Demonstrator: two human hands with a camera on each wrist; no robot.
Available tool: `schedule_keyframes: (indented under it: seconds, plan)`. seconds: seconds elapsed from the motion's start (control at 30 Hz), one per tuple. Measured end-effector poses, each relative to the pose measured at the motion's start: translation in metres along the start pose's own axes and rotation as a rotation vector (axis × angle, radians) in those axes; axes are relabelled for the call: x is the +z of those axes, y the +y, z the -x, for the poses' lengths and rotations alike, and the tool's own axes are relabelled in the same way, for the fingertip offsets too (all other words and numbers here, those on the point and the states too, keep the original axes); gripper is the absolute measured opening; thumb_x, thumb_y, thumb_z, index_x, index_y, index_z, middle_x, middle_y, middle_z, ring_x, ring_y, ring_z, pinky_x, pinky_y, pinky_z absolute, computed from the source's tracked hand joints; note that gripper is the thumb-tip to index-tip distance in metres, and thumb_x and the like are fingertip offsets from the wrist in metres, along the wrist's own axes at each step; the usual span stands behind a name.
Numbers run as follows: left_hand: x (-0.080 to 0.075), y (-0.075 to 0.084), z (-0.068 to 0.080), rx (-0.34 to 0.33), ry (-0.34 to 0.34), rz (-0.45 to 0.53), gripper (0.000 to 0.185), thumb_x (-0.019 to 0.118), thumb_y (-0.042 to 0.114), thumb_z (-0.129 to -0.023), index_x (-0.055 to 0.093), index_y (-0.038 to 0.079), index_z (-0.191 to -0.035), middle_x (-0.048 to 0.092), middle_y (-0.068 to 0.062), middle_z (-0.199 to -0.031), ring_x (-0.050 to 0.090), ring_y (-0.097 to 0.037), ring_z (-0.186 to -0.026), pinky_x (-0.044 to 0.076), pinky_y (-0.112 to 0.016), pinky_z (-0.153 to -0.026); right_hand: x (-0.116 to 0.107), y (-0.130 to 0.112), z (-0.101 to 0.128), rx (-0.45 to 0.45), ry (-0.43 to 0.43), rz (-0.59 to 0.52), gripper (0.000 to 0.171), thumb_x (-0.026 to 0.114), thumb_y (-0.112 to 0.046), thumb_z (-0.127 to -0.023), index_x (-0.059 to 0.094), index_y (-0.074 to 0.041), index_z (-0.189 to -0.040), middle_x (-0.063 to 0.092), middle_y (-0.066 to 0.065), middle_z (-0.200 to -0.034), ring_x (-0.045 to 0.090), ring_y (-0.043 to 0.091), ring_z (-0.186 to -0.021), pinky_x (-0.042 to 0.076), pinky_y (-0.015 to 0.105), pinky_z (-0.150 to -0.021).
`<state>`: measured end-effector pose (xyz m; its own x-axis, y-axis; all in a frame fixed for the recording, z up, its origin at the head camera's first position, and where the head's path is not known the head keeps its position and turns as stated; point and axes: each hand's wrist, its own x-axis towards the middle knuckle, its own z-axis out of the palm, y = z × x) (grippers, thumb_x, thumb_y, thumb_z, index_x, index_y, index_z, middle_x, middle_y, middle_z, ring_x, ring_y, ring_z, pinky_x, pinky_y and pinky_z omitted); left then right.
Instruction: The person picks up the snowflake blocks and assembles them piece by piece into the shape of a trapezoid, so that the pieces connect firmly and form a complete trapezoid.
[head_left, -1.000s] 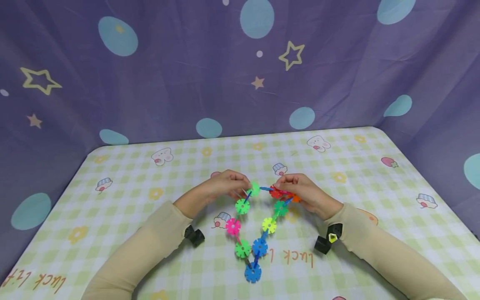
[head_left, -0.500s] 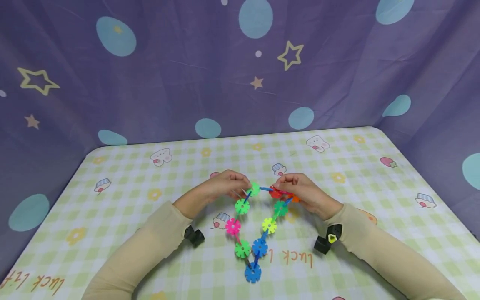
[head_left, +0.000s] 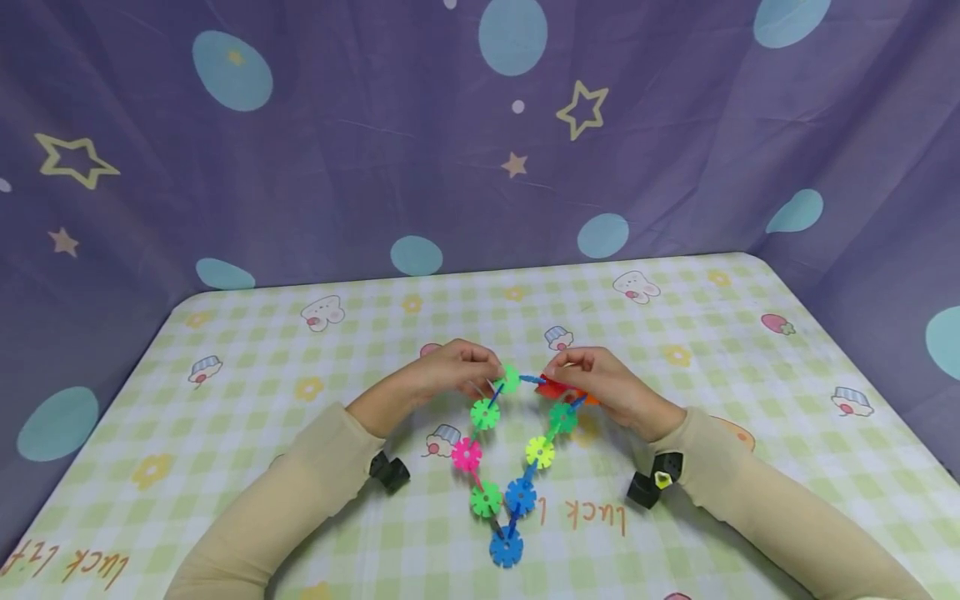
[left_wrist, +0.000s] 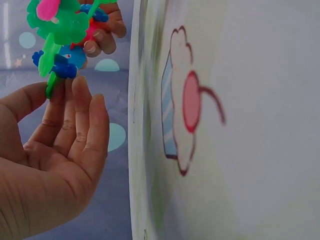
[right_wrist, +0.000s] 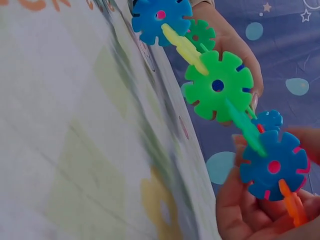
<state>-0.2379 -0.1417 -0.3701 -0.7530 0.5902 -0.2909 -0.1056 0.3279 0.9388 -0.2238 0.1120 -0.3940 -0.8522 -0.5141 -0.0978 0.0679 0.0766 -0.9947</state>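
Observation:
A loop of coloured snowflake discs (head_left: 495,467) lies on the checked tablecloth between my hands; its lowest piece is a blue disc (head_left: 506,547). My left hand (head_left: 495,372) pinches the green disc (head_left: 510,379) at the loop's top left. In the left wrist view the left hand (left_wrist: 55,92) holds that green piece's edge (left_wrist: 50,75) between thumb and fingers. My right hand (head_left: 551,375) pinches the red and orange pieces (head_left: 558,388) at the top right. In the right wrist view a blue disc (right_wrist: 274,165) and an orange piece (right_wrist: 292,202) sit at the right hand's fingers (right_wrist: 250,215).
The table carries a green and white checked cloth (head_left: 675,300) with cartoon prints. A purple curtain (head_left: 337,150) with stars and dots closes in the back and both sides. Black wrist cameras (head_left: 388,471) (head_left: 651,485) sit under my sleeves.
My right hand's fingers have shifted slightly on the red and orange pieces. The left hand and the loop have stayed where they were.

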Motion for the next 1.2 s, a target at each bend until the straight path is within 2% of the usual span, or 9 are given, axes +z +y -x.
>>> schedule_keyframes:
  seconds: [0.17,0.3,0.47,0.67,0.9,1.07,1.2]
  plan:
    - [0.005,0.002,-0.001,0.031,0.022,-0.032,0.016,0.055,0.012,-0.094,0.066,0.002,-0.088,0.065,0.003,-0.075,0.063,-0.013,-0.073,0.052,-0.026,-0.065,0.000,-0.006,0.000,0.083,-0.064,0.153,0.036,0.065,-0.024,-0.090,0.066,0.007,-0.109,0.072,0.004,-0.083,0.063,0.014,-0.070,0.052,0.027,-0.064]
    - [0.010,0.004,-0.001,0.089,0.034,-0.073,0.019,0.054,0.014,-0.095,0.066,-0.001,-0.090,0.063,0.004,-0.074,0.060,-0.013,-0.074,0.048,-0.024,-0.064,0.000,-0.008,0.001,0.093,-0.097,0.224,0.036,0.064,-0.024,-0.091,0.066,0.005,-0.112,0.073,0.009,-0.087,0.064,0.014,-0.071,0.052,0.026,-0.063]
    - [0.014,0.005,0.000,0.122,0.059,-0.067,0.022,0.054,0.016,-0.096,0.066,-0.002,-0.091,0.062,0.004,-0.074,0.057,-0.013,-0.074,0.048,-0.025,-0.068,0.001,-0.009,0.001,0.089,-0.083,0.220,0.038,0.065,-0.022,-0.091,0.064,0.008,-0.114,0.072,0.012,-0.087,0.064,0.016,-0.071,0.051,0.025,-0.062]
    - [0.018,0.009,0.002,0.197,0.096,-0.085,0.021,0.055,0.013,-0.095,0.066,-0.004,-0.091,0.062,0.002,-0.074,0.057,-0.015,-0.072,0.051,-0.028,-0.072,0.000,-0.014,0.003,0.055,-0.055,0.235,0.034,0.066,-0.019,-0.089,0.066,0.007,-0.111,0.072,0.011,-0.088,0.068,0.031,-0.081,0.055,0.031,-0.066]
    - [0.018,0.015,0.003,0.291,0.108,-0.164,0.018,0.057,0.013,-0.094,0.067,0.002,-0.085,0.058,0.000,-0.072,0.049,-0.014,-0.066,0.043,-0.024,-0.059,-0.002,-0.022,0.006,-0.012,-0.074,0.232,0.038,0.069,-0.024,-0.087,0.067,0.007,-0.109,0.072,0.011,-0.091,0.067,0.037,-0.086,0.056,0.038,-0.073]
    - [0.017,0.014,-0.001,0.310,0.054,-0.178,0.017,0.057,0.011,-0.094,0.067,0.000,-0.086,0.053,0.000,-0.067,0.044,-0.013,-0.061,0.039,-0.024,-0.056,-0.001,-0.021,0.006,0.003,-0.092,0.219,0.036,0.068,-0.023,-0.088,0.067,0.008,-0.108,0.073,0.009,-0.088,0.066,0.032,-0.081,0.053,0.028,-0.063]
    - [0.019,0.011,-0.003,0.288,0.058,-0.185,0.019,0.058,0.013,-0.094,0.069,0.000,-0.088,0.053,-0.002,-0.065,0.042,-0.012,-0.059,0.039,-0.025,-0.057,0.000,-0.017,0.005,0.032,-0.088,0.202,0.038,0.066,-0.023,-0.089,0.066,0.009,-0.109,0.072,0.008,-0.087,0.066,0.032,-0.081,0.053,0.029,-0.065]
